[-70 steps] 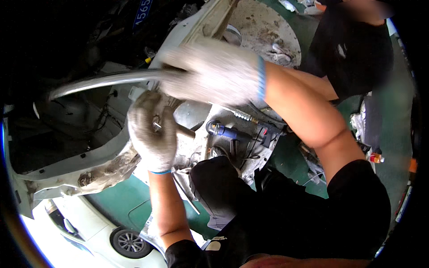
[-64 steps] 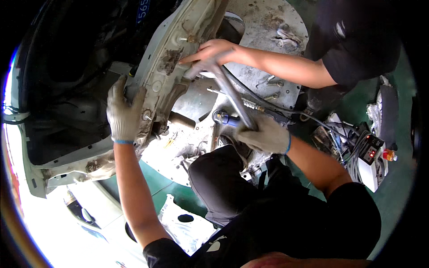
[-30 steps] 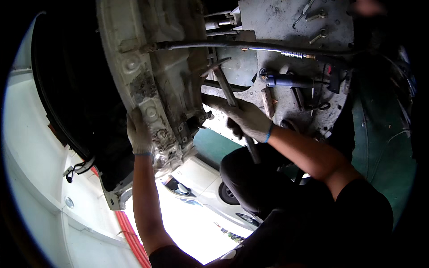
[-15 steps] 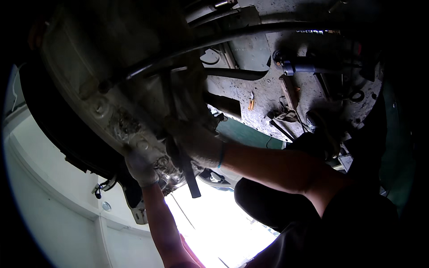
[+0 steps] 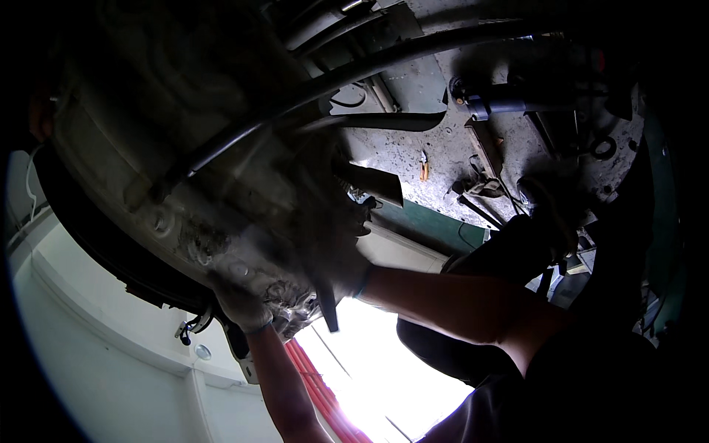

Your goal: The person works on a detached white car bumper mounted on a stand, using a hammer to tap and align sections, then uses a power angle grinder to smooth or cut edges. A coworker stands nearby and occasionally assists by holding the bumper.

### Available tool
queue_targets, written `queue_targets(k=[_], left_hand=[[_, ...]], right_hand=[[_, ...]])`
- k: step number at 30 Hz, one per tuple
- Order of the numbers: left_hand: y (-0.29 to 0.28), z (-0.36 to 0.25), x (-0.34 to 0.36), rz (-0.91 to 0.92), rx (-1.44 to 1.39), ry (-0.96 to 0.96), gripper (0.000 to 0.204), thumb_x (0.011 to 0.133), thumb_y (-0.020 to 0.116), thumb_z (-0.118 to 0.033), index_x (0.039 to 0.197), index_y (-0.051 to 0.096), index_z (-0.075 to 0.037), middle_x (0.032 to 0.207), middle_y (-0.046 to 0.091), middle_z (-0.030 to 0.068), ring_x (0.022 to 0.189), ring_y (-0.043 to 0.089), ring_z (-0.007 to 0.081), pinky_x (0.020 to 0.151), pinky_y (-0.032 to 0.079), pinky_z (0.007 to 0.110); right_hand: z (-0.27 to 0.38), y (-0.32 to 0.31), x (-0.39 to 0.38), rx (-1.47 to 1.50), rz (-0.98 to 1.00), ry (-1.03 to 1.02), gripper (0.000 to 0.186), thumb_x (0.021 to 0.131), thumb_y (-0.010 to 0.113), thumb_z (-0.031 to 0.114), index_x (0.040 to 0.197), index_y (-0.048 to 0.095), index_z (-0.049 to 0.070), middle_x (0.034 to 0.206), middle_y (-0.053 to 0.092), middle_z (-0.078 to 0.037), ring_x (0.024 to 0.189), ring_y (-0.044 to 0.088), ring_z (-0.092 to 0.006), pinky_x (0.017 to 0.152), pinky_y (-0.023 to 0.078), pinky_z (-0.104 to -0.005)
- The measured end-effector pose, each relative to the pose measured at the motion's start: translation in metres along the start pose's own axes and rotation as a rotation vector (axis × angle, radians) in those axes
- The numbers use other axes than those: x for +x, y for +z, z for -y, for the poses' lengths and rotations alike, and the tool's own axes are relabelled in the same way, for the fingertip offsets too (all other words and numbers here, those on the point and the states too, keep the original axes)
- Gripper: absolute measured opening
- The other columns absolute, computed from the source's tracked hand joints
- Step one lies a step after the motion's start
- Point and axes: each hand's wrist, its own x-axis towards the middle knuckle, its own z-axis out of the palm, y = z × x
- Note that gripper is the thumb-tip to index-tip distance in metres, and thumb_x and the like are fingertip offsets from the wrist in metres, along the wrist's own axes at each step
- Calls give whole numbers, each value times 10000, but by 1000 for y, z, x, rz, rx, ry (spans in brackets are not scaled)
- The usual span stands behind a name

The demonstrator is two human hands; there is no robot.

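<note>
My gloved left hand (image 5: 238,301) grips the dim lower edge of a stripped, dirty metal car body panel (image 5: 125,118). My gloved right hand (image 5: 340,262), blurred and in shadow, holds a hammer (image 5: 327,310) against that panel, its handle pointing down and its head too blurred to make out. Crumpled, scraped metal (image 5: 288,299) lies between my hands. A black hose or bar (image 5: 362,66) runs diagonally across the panel above them, from its lower middle toward the upper right.
A speckled metal plate (image 5: 436,148) at upper right holds a blue power tool (image 5: 502,107), orange-handled pliers (image 5: 424,170) and dark bars. Another person's hand (image 5: 40,118) is at the far left panel edge. Green floor (image 5: 436,221), white wall (image 5: 133,354) and red hoses (image 5: 317,391) show.
My view has swung and darkened. The hammer, raised earlier, has moved onto the panel. My left hand has stayed at the edge, lower in view. The other person's arm has left the middle.
</note>
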Motion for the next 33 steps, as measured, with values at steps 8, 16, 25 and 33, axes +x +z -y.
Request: queue_targets(k=[8, 16, 25, 33], left_hand=[[12, -1, -12, -292, 84, -18, 636, 1093, 482, -405, 1555, 273, -21, 1493, 442, 176, 1281, 511, 302, 1147, 400, 435], [-23, 7, 8, 512, -663, -95, 662, 1096, 467, -415, 1622, 298, -51, 1597, 433, 136, 1415, 481, 304, 1218, 367, 425], [5, 3, 0, 16, -375, -139, 506, 1135, 389, -418, 1308, 585, 15, 1266, 646, 102, 1095, 629, 220, 1049, 478, 371], [8, -10, -7, 338, -366, -54, 579, 1087, 472, -500, 1440, 547, -47, 1401, 601, 140, 1241, 604, 277, 1113, 471, 450]], right_hand=[[-28, -37, 36, 402, 169, 357, 229, 921, 596, 85, 1126, 610, -18, 1079, 675, -231, 993, 692, -352, 862, 570, -458], [-20, -4, -4, 227, 433, -126, 232, 1025, 533, 180, 1122, 610, -16, 1002, 647, -168, 931, 665, -231, 798, 558, -417], [15, 14, -1, 500, 334, 310, 253, 976, 557, 144, 1175, 622, 4, 1119, 639, -230, 1038, 658, -314, 951, 510, -460], [1, -48, 60, 506, 401, 721, 209, 937, 587, 63, 1135, 605, -1, 950, 654, -189, 867, 690, -339, 735, 575, -426]])
